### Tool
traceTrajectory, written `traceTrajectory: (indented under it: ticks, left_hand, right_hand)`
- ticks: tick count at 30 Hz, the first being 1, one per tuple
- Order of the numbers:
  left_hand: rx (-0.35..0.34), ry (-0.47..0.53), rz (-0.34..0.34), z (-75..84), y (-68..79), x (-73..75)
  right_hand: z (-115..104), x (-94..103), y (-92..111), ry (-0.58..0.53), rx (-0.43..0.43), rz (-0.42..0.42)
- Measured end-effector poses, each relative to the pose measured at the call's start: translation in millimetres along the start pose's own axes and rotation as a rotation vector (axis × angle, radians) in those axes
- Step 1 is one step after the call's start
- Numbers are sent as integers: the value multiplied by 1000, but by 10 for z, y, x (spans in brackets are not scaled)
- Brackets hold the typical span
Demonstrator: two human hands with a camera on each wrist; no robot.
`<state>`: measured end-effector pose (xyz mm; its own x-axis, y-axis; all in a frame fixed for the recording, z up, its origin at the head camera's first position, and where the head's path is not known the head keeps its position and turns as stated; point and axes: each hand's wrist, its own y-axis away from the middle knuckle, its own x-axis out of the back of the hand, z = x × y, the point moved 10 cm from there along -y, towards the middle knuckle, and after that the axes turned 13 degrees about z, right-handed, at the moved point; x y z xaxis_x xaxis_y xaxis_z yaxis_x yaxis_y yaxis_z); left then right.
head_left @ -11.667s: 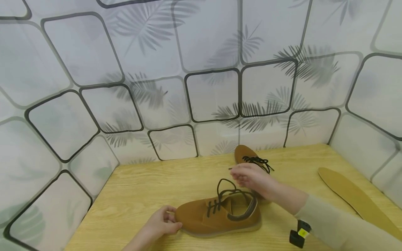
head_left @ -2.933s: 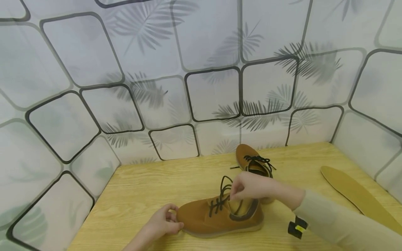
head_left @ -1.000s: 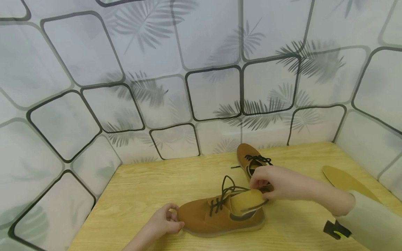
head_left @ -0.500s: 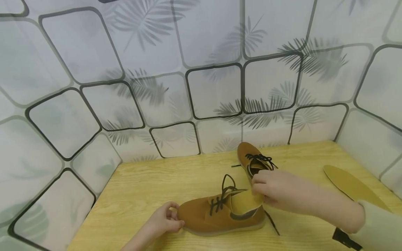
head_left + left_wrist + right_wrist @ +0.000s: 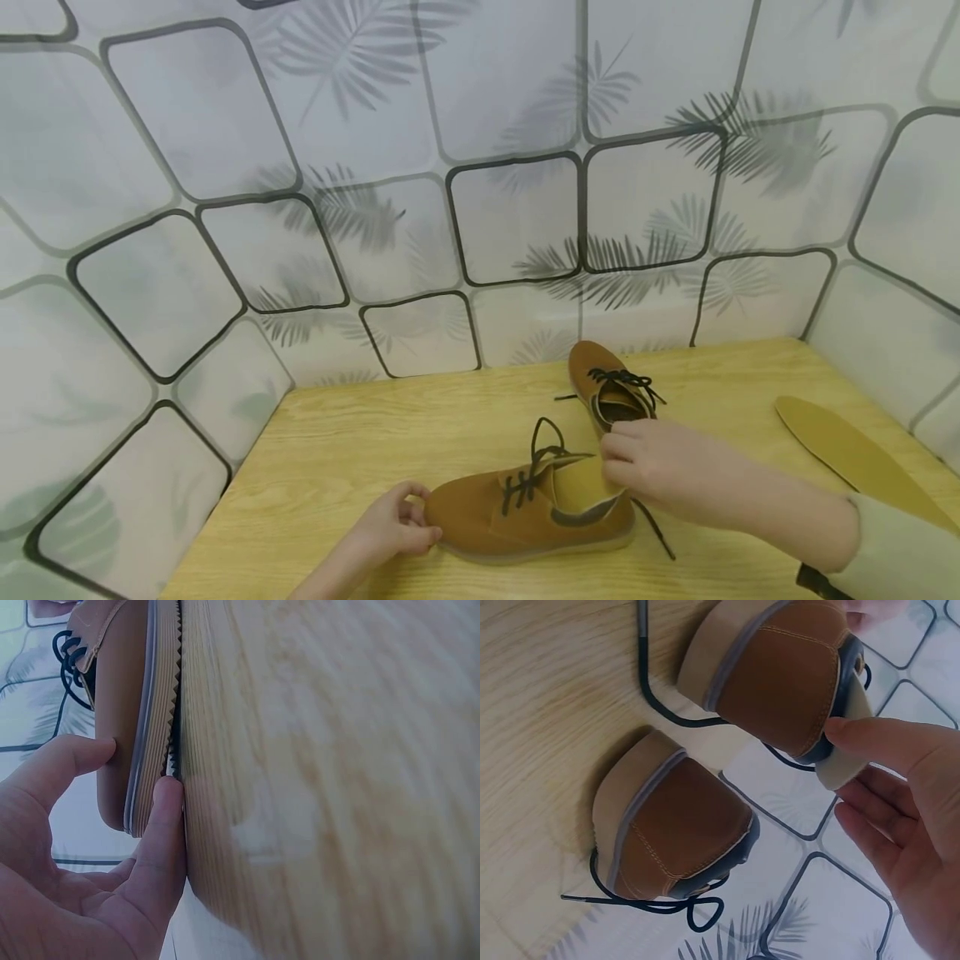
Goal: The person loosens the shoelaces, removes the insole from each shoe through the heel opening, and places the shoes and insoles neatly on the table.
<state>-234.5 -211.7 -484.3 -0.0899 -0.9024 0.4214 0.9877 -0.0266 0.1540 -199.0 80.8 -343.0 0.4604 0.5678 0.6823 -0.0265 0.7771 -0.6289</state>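
Observation:
A brown lace-up shoe (image 5: 480, 517) lies on the table, toe to the left. My left hand (image 5: 390, 525) grips its toe; in the left wrist view the thumb presses the upper and a finger (image 5: 166, 806) sits under the sole edge. At the shoe's heel, my right hand (image 5: 660, 462) pinches the heel end of a tan insole (image 5: 579, 483), whose front part is inside the shoe. The right wrist view shows this insole end (image 5: 840, 771) sticking out over the dark collar, between thumb and fingers. One black lace end (image 5: 657, 531) trails on the table behind the heel.
A matching brown shoe (image 5: 591, 364) with black laces stands behind, its rear partly hidden by my right hand. Another tan insole (image 5: 847, 442) lies at the right of the wooden table (image 5: 360, 433). Patterned curtain walls (image 5: 517, 225) enclose the table's back and sides.
My right hand has gone from above the laces to the tongue, then to the heel, where it now holds the insole end. A lace end has dropped behind the heel. My left hand keeps its grip.

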Motion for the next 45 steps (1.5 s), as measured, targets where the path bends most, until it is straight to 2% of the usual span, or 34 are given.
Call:
traceTrajectory:
  ticks: [6,18,31,45]
  left_hand:
    - [1,16,7,5,-4,1]
    - [15,25,4,18,5,10]
    - [11,18,5,-2,-4,14]
    - [8,13,2,3,-1,12]
  right_hand:
    - [-45,-25,39,44,49,0]
    - [-109,-8,71,77,132,82]
    - [-160,-28,90,171,213,52]
    - [-139,-35,70,146,176,70]
